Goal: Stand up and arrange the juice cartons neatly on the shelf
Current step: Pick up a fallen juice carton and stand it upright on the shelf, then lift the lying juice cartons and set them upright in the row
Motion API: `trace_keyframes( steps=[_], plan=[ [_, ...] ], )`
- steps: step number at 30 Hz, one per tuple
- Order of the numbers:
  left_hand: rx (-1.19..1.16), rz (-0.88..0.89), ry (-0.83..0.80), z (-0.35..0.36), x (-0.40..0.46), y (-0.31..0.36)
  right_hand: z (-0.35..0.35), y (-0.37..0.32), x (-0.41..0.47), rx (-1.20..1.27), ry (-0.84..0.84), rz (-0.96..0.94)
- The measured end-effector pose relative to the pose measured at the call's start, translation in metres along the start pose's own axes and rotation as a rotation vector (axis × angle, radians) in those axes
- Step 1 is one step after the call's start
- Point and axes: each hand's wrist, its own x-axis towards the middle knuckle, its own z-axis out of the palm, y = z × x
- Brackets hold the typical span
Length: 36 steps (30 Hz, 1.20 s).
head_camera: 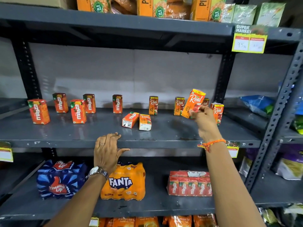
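A Real apple carton is pinched by the right hand at right of centre, tilted above the grey metal shelf; its lower corner is hidden by fingers. The left hand rests on the shelf's front lip, holding nothing. Two cartons lie flat mid-frame. One Real carton behind is mostly hidden.

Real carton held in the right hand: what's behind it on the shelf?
Behind the held Real carton in the right hand stands another Real carton, only its top corner showing. Its lower part and footing on the shelf are covered.
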Motion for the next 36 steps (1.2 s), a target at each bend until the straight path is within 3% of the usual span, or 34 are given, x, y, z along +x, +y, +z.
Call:
trace_keyframes(
  steps=[10, 21, 24, 26, 28, 31, 36],
  plan=[
    [-0.002, 0.009, 0.015, 0.0, 0.001, 0.0, 0.016, 0.038, 0.057, -0.55, 0.004, 0.083],
    [0.009, 0.015, 0.046, 0.004, 0.001, -0.001, 0.011, 0.052, 0.061, -0.722, -0.023, 0.048],
    [-0.004, 0.023, 0.069, 0.006, 0.001, -0.003, 0.011, 0.046, 0.051, -0.728, 0.107, 0.015],
    [-0.01, 0.026, 0.091, 0.007, 0.001, -0.003, 0.015, 0.039, 0.038, -0.692, 0.274, -0.124],
    [-0.018, 0.026, 0.105, 0.007, 0.0, -0.004, 0.029, 0.033, 0.022, -0.692, 0.33, -0.276],
    [-0.02, 0.036, 0.118, 0.007, 0.001, -0.005, 0.061, 0.031, 0.001, -0.729, 0.127, -0.306],
    [-0.004, 0.058, 0.135, 0.009, 0.001, -0.006, 0.115, 0.032, -0.009, -0.839, -0.206, -0.101]
  ],
)
